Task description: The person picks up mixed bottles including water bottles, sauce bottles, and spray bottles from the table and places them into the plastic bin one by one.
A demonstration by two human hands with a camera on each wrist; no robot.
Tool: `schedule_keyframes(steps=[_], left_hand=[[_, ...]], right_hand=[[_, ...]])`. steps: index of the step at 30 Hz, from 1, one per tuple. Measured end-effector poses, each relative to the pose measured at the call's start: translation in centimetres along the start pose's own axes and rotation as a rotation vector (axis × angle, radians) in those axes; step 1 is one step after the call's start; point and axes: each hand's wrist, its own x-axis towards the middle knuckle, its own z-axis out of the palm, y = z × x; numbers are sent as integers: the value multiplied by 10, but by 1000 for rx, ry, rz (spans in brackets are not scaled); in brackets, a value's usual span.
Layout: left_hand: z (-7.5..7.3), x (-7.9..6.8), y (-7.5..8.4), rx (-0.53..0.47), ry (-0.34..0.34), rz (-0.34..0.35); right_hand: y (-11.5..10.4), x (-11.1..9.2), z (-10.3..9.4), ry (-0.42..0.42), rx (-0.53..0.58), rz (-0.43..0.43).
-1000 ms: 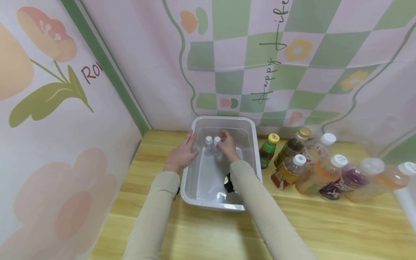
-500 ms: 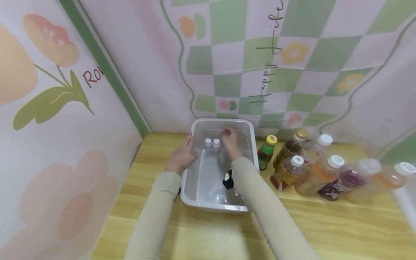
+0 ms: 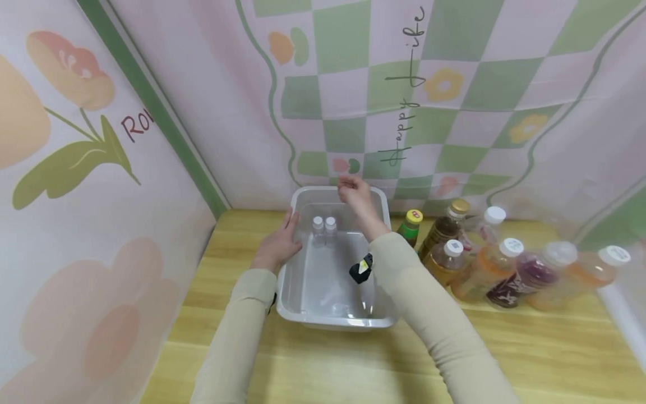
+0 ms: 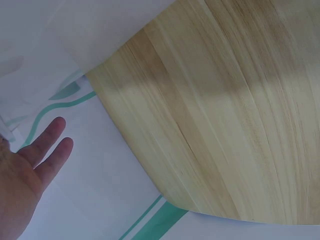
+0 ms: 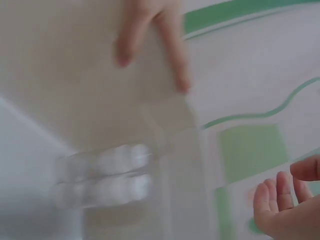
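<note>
Inside the white plastic tub [image 3: 333, 322], two small clear bottles with white caps stand side by side near the back: a left bottle [image 3: 318, 230] and a right bottle [image 3: 330, 230]. My left hand [image 3: 276, 247] rests at the tub's left rim, fingers extended; two of them show straight in the left wrist view. Over the tub's back rim, my right hand [image 3: 359, 199] is raised with loosely bent fingers and holds nothing. The right wrist view shows that hand [image 5: 290, 215] apart from the bottles, which are blurred.
Right of the tub stands a yellow-capped green-label bottle [image 3: 411, 227], partly behind the right sleeve. Further right are several drink bottles, among them a gold-capped dark one [image 3: 444, 230] and a purple one [image 3: 527, 278]. A patterned curtain [image 3: 348, 95] hangs behind the wooden table [image 3: 313, 365].
My right hand has let go of the right small bottle and risen up and back over the tub's rear rim. The left hand stays at the left rim; the view has shifted slightly.
</note>
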Motion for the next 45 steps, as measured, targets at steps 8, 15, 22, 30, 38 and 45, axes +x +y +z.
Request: schedule_keyframes(steps=[8,15,22,30,38,45], left_hand=[[1,-2,-3,-5,4,1],[4,-1,-5,6,2,-7],[5,2,-4,1,-12,-4],[3,0,0,-15,4,13],[1,-1,2,-21,12,34],[0,0,3,-21,2,33]], right_hand=[[-40,-46,-24,-149,38,-107],[-34,-70,-64,-177,-49,-183],[-25,-94,-117,-98,-95,-303],[-15,-111,-185,8,82,-386],[-7,-128,-264,308,131,-293],[13,-127,-311,522,284,-359]])
